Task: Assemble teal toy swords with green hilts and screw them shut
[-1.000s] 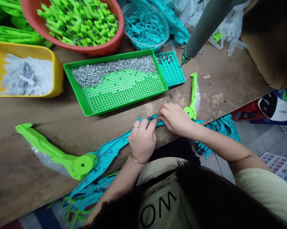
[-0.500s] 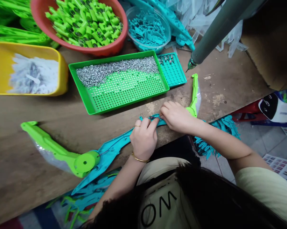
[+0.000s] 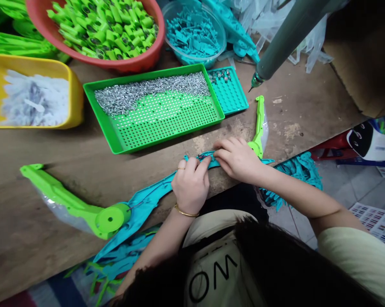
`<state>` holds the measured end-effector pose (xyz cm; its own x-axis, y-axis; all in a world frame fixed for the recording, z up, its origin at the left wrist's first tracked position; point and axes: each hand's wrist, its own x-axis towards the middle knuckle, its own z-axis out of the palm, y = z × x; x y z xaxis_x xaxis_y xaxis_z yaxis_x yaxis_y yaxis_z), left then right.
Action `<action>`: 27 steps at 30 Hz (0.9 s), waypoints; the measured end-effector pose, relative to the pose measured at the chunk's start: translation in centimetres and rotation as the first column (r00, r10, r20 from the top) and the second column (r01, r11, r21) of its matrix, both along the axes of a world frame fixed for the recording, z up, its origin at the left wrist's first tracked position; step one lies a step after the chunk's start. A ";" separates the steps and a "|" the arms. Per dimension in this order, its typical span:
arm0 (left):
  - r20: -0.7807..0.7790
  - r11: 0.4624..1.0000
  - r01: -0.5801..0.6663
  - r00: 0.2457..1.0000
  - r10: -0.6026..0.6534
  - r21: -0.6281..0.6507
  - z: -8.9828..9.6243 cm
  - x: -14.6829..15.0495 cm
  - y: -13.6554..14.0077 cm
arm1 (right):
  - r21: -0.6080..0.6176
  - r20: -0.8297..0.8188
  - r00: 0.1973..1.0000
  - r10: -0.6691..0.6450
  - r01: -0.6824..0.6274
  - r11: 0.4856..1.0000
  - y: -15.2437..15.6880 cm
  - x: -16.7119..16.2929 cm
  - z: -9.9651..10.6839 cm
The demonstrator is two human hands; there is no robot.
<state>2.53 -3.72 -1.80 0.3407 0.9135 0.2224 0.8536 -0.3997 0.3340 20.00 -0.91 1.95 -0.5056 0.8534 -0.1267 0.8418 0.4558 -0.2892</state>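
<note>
A long blue plastic shell [image 3: 147,198] lies open side up along the table's front edge, with thin wires running inside it. A bright green arm with a round hub [image 3: 111,219] joins its left end, and a smaller green arm [image 3: 259,128] joins the right end. Both green arms carry clear plastic blades. At the shell's middle, my left hand [image 3: 191,183] grips it, fingers bent and pressed together by dark and reddish wires. Just to the right, my right hand [image 3: 235,160] has its curled fingers on the same shell; its fingertips are partly hidden.
Ahead stands a green perforated tray [image 3: 167,123] of screws beside a small blue tray [image 3: 229,94]. Behind are a red bowl [image 3: 158,38] of green parts and a tub [image 3: 223,40] of blue pieces. A yellow bin [image 3: 75,98] stands left; a screwdriver [image 3: 275,47] hangs at right.
The right hand's fingers have shifted and loosened slightly over the shell. My left hand keeps nearly the same place. The view has moved a little, so the trays and bowls appear further left.
</note>
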 end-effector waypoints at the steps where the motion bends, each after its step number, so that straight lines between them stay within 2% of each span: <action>1: 0.000 1.000 0.000 1.000 0.000 0.003 0.0 0.0 0.0 | -0.004 -0.005 1.000 0.007 -0.007 1.000 0.0 0.1 -0.1; 4: -0.009 1.000 0.002 1.000 -0.002 -0.003 0.1 0.0 0.0 | -0.044 -0.026 1.000 0.000 -0.001 0.999 0.3 0.1 -0.2; 10: -0.021 1.000 0.006 1.000 -0.006 0.008 0.1 0.0 0.0 | -0.164 -0.103 0.989 -0.107 0.090 0.982 0.7 -0.3 -0.6; 13: -0.003 0.999 0.014 1.000 -0.014 0.032 0.0 0.0 0.0 | -0.183 -0.091 0.985 -0.145 0.127 0.975 0.8 -0.5 -0.9; 16: 0.006 0.999 0.022 1.000 -0.023 0.041 0.0 -0.1 0.1 | -0.163 -0.068 0.990 -0.127 0.114 0.980 1.1 -0.5 -1.0; 22: -0.021 0.999 0.030 0.999 -0.029 0.027 0.2 -0.1 0.1 | -0.212 -0.042 0.994 -0.099 0.088 0.973 1.3 -0.3 -0.5; 27: -0.056 0.998 0.050 0.997 -0.048 0.028 0.2 -0.1 0.1 | -0.143 0.077 0.997 -0.026 0.036 0.989 1.6 -1.1 -0.2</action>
<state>2.43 -3.60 -1.64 0.3975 0.8888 0.2281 0.8495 -0.4504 0.2747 18.89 0.65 1.71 -0.4637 0.8385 -0.2862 0.8766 0.3871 -0.2859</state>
